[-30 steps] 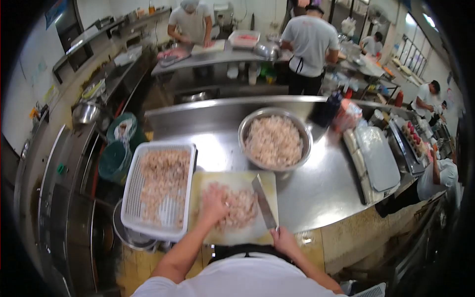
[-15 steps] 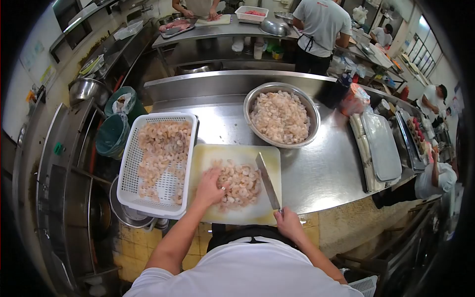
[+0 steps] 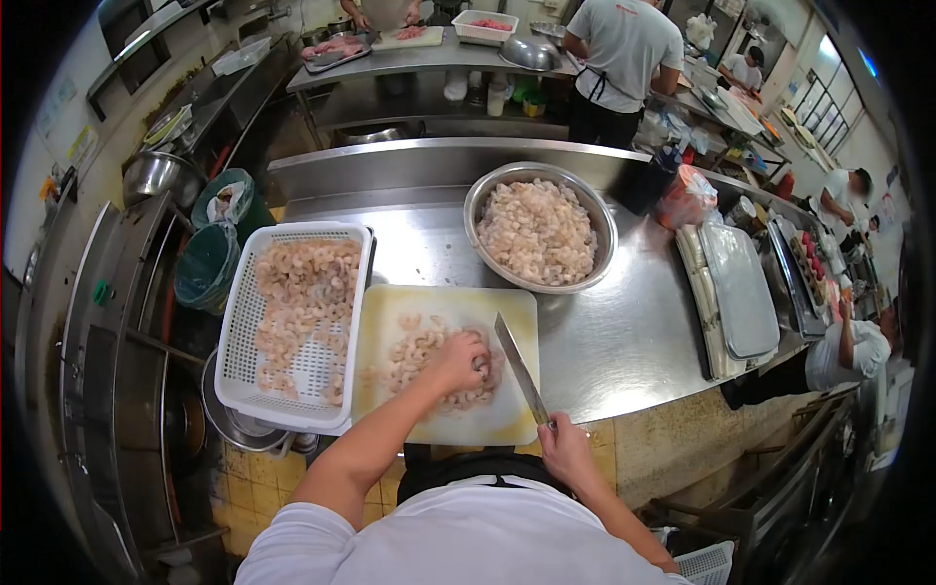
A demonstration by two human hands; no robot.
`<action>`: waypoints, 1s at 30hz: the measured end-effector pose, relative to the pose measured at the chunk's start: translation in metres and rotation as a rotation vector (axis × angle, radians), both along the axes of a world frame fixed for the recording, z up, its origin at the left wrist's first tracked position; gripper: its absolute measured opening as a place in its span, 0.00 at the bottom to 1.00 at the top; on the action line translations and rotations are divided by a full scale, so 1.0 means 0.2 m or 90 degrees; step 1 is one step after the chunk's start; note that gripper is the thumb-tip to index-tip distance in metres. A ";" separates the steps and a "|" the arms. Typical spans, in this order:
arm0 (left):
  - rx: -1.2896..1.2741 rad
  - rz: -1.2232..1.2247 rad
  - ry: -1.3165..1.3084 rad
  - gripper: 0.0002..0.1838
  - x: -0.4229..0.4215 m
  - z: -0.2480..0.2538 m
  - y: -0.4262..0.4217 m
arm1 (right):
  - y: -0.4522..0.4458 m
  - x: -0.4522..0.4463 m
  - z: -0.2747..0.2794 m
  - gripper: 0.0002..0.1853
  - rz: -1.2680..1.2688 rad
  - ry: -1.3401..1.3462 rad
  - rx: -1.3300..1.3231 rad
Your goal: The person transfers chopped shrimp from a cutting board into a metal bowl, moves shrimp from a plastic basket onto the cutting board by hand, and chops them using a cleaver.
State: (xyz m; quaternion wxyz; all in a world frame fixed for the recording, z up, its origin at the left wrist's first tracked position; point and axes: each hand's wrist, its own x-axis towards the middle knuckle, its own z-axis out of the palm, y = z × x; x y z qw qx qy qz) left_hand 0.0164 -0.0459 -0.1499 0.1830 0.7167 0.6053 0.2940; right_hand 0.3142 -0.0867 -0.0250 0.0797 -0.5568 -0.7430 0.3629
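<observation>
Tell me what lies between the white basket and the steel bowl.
Between basket and bowl, the head view shows steel counter, bare but for small dark specks.

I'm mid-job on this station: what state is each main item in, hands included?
Left hand: fingers curled over shrimp; grip unclear.
Right hand: closed around the knife handle.
Knife: held, blade over the board's right side.
Cutting board: flat, partly covered.
Shrimp pile: peeled, loosely spread.
White perforated basket: partly filled with shrimp.
Metal bowl: uncovered, well filled with shrimp.
</observation>
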 end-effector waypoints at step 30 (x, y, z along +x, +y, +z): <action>0.020 0.142 -0.054 0.08 0.07 -0.03 0.00 | 0.35 -0.40 -0.28 0.19 0.106 -0.056 0.067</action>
